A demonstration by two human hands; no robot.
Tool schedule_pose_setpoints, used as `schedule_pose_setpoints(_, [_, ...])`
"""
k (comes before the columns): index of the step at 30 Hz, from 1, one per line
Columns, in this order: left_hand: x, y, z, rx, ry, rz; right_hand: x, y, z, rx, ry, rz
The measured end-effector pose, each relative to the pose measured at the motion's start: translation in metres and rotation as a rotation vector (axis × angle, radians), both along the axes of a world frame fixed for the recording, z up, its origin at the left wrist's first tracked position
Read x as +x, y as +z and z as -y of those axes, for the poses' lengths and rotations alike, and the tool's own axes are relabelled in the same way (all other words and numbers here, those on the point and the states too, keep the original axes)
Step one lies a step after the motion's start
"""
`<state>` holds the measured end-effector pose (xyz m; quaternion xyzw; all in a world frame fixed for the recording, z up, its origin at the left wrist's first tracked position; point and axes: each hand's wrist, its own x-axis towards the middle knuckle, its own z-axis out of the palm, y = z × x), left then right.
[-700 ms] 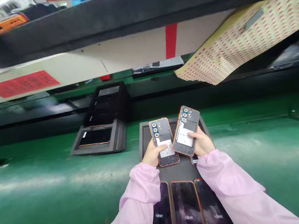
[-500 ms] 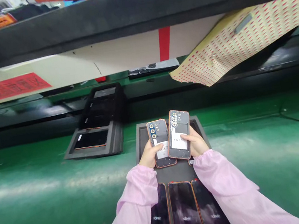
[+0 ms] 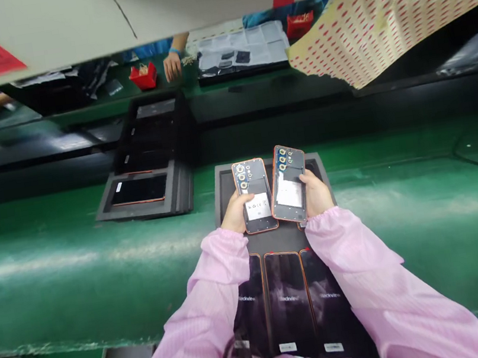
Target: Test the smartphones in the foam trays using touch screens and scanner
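My left hand (image 3: 235,214) grips a phone body (image 3: 254,194) with an orange rim, its open back and camera rings facing up. My right hand (image 3: 316,192) grips a second phone body (image 3: 288,183) of the same kind, tilted slightly and overlapping the first one's right edge. Both are held above a dark grey tray (image 3: 222,184) on the green belt. Nearer to me, three phones (image 3: 289,300) lie side by side with dark screens up, between my pink sleeves.
A stack of dark trays (image 3: 150,183) with a phone on top stands to the left on the green conveyor (image 3: 53,260). A dotted yellow sheet (image 3: 384,8) hangs at upper right. Across the line, another person's hand (image 3: 171,63) rests near a small red box (image 3: 145,75).
My head has tipped down, so the far bench and its worker show. The right-hand phone has swung upright and closer to the left-hand one.
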<state>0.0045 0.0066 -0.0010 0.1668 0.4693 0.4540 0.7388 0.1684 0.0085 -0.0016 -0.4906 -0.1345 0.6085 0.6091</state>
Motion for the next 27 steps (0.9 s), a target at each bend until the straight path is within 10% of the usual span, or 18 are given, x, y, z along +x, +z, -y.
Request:
schedule_pose_setpoints(5, [0.001, -0.003, -0.002, -0.097, -0.034, 0.213, -0.012, -0.003, 0.003, 0.097, -0.121, 0.278])
schedule_pose_setpoints(12, [0.008, -0.001, 0.004, 0.019, -0.097, 0.216, -0.045, -0.008, 0.014, 0.309, 0.114, 0.597])
schedule_pose_setpoints(20, [0.009, -0.004, 0.007, -0.003, -0.081, 0.078, -0.021, 0.003, 0.02, 0.202, -0.142, 1.315])
schedule_pose_setpoints(27, [-0.008, 0.009, 0.006, 0.105, -0.189, 0.415, 0.002, -0.004, 0.043, -0.079, 0.346, 1.806])
